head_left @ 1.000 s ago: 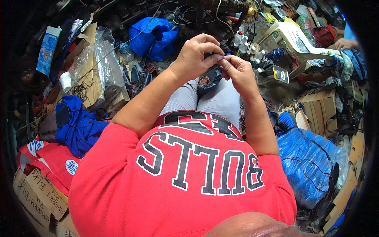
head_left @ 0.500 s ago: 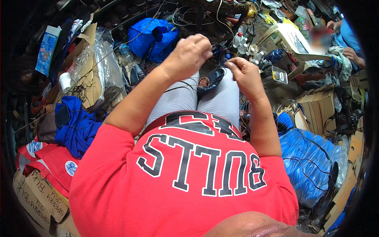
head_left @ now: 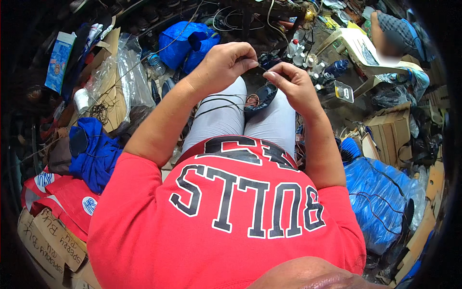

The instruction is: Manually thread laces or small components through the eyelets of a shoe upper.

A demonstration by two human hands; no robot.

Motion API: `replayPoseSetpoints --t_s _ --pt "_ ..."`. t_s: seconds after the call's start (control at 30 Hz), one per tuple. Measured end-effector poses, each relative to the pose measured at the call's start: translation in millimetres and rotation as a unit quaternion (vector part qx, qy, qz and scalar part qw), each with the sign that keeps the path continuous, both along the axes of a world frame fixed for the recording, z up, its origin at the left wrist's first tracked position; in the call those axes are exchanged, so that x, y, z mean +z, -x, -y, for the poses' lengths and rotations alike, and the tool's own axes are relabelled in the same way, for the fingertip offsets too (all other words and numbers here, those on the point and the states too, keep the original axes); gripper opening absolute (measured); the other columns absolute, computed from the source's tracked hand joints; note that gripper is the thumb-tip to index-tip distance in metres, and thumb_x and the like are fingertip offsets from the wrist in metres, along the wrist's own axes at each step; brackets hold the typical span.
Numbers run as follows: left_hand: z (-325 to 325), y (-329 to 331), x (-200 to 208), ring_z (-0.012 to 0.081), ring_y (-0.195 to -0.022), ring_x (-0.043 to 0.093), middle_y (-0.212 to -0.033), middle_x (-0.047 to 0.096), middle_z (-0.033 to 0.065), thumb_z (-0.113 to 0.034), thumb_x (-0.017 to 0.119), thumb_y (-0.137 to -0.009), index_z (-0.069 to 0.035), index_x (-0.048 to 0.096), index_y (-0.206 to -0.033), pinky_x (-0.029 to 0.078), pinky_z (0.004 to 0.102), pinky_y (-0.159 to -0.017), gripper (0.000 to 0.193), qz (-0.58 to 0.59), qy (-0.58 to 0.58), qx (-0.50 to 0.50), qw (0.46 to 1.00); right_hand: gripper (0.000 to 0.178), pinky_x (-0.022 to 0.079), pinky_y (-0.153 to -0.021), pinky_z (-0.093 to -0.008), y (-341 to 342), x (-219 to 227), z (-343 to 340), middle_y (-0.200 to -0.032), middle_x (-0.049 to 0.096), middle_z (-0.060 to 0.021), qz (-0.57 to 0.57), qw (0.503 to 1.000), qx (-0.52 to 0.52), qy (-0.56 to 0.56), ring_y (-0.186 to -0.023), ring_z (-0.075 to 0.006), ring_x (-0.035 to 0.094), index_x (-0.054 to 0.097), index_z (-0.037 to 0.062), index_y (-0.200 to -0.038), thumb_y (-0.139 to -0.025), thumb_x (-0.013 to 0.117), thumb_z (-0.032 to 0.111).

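Observation:
A thin black thread (head_left: 262, 69) runs between my two hands above my lap. My left hand (head_left: 228, 61) is closed, its thumb and forefinger pinching one part of the thread. Opposite it, my right hand (head_left: 292, 83) pinches the other part between thumb and fingertips. More dark thread lies in loose lines across my left thigh. Just below the hands, a dark shoe or sandal (head_left: 261, 103) with a brown inner part rests on my thighs; its exact kind is hard to make out.
A blue bag (head_left: 185, 42) and clear plastic sheeting (head_left: 132, 79) lie ahead to the left. At the right are a white plastic chair (head_left: 353, 45), small bottles, a cardboard box (head_left: 391, 129) and a blue plastic-wrapped bundle (head_left: 373, 202). Another person sits beyond the chair.
My hands have come closer together, the right one moving left, and thread now shows between them. More thread lies over my left thigh. The other person has leaned forward.

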State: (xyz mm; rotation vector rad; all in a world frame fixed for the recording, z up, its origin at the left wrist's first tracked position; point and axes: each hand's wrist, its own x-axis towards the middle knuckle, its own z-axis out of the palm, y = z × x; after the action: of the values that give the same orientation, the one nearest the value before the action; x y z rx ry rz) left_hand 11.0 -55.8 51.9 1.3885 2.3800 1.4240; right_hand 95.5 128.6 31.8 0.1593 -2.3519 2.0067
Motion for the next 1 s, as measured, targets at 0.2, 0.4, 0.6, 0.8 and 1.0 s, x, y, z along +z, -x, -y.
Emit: replayPoseSetpoints --t_s 0.2,0.4,0.6,0.8,1.0 --pt "8 31 -10 0.0133 -0.073 0.056 -0.078 0.058 0.0075 -0.013 0.058 -0.083 -0.001 0.057 -0.083 0.044 0.0265 -0.064 0.012 -0.049 -0.041 0.139 0.988 0.012 0.039 -0.061 -0.0181 1 -4 -8 -0.077 0.059 -0.0010 0.030 0.991 0.000 0.132 -0.069 -0.0043 0.050 0.061 0.0014 -0.085 -0.081 0.061 0.012" --pt "-38 -10 -41 0.0106 -0.090 0.055 -0.090 0.059 0.0053 -0.028 0.044 -0.091 -0.007 0.049 -0.106 0.041 0.0234 -0.076 0.026 0.410 -0.215 -0.055 0.885 0.012 0.038 -0.055 -0.0164 6 -9 -10 -0.081 0.060 -0.0031 0.035 0.930 -0.074 0.358 -0.066 -0.0041 0.050 0.061 0.0017 -0.088 -0.083 0.059 0.013" --pt "-73 -19 -38 0.0040 -0.060 0.043 -0.071 0.051 -0.0017 -0.026 0.048 -0.090 -0.007 0.051 -0.087 0.036 0.0178 -0.055 0.019 0.469 -0.172 -0.061 0.864 0.010 0.046 -0.064 -0.0216 10 -15 -14 -0.079 0.056 0.0006 0.005 0.931 -0.114 0.347 -0.068 -0.0072 0.052 0.056 0.0049 -0.089 -0.085 0.056 0.015" --pt "-69 -33 -34 0.0031 -0.064 0.044 -0.068 0.051 -0.0035 -0.016 0.052 -0.087 -0.003 0.057 -0.079 0.037 0.0197 -0.056 0.016 0.385 -0.115 -0.047 0.915 0.007 0.035 -0.051 -0.0205 16 -27 -19 -0.066 0.046 0.0043 -0.014 0.895 -0.150 0.419 -0.052 -0.0047 0.037 0.053 0.0060 -0.089 -0.087 0.051 0.013" --pt "-52 -32 -50 0.0007 -0.050 0.038 -0.062 0.045 -0.0044 -0.015 0.053 -0.087 -0.005 0.053 -0.077 0.031 0.0186 -0.040 0.014 0.337 -0.080 0.005 0.938 0.007 0.033 -0.051 -0.0215 29 -34 -25 -0.059 0.037 0.0067 0.019 0.882 -0.147 0.447 -0.047 -0.0043 0.031 0.052 0.0061 -0.085 -0.087 0.051 0.012"
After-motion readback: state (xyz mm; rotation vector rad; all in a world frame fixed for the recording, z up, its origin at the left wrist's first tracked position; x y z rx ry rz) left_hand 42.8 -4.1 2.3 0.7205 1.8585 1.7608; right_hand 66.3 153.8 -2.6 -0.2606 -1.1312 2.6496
